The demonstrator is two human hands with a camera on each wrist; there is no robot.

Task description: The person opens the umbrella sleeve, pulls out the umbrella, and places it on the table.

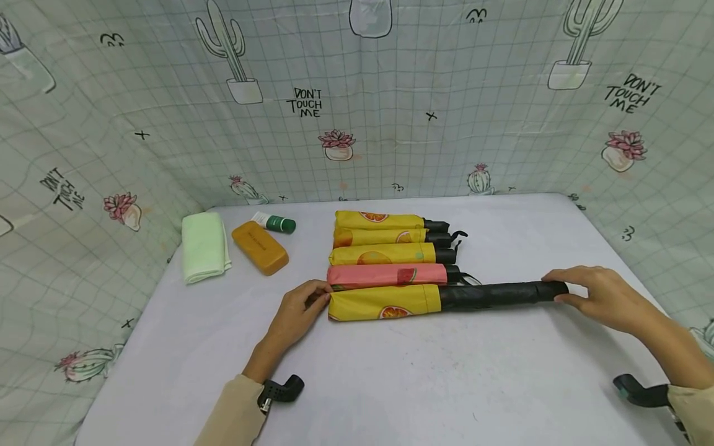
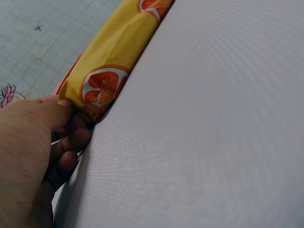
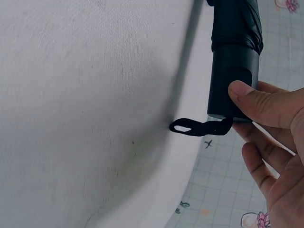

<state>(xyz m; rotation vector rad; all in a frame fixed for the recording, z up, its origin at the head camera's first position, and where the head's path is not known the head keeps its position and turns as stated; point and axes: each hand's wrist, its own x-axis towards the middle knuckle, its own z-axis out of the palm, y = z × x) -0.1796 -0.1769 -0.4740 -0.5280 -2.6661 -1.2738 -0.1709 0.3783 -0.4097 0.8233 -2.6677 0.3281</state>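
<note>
A black folded umbrella (image 1: 496, 295) lies across the table with its left part inside a yellow umbrella sleeve (image 1: 362, 303) printed with orange slices. My left hand (image 1: 295, 313) pinches the sleeve's left end between thumb and fingers. At the other end, my right hand (image 1: 608, 297) grips the umbrella's black handle (image 3: 225, 76); a wrist strap (image 3: 202, 127) dangles from it. Directly behind lies a pink sleeved umbrella (image 1: 368, 275) with a watermelon print. Beyond it, three yellow sleeved umbrellas (image 1: 379, 253) lie in a row, black handles to the right.
On the table's left side are a folded pale green cloth (image 1: 205, 248), an orange-brown case (image 1: 260, 248) and a white-and-green tube (image 1: 276, 223). A patterned fabric (image 1: 390, 124) hangs behind the white table (image 1: 418, 384).
</note>
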